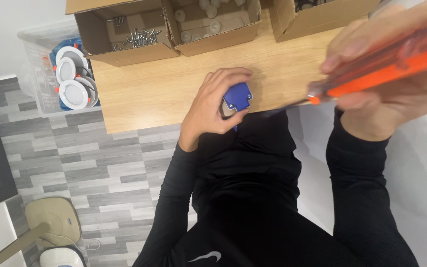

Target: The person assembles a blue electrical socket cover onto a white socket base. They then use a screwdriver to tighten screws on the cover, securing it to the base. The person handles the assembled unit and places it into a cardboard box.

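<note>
Table: light wood top [174, 94], the reference for everything else here. The person stands right at its near edge, so the work sits close to the body.
Clear bin: off the table's left edge, a see-through plastic tub [34, 64] stacked with round white lamp housings [73, 92]. Looks like the stock pile, kept off the work surface.
Boxes: three open cartons along the table's far edge. The left one [119, 39] has loose screws [137, 37], the middle one [213, 24] has small pale round parts, and I can't tell what's in the right one [317, 15]. All flaps are open, I'd guess for easy grabbing.
Right hand: raised near the table's right end [396, 84], closed around an orange-handled screwdriver [396, 62]. It's blurry and close to the camera, with the tip end pointing back toward the blue part.
Left hand: at the table's near edge [213, 106], fingers curled tight around a small blue plastic block [237, 97], apparently pinning it on the wood so it stays steady.
Blue block: on the table's near edge, middle, half hidden by the fingers.
</note>
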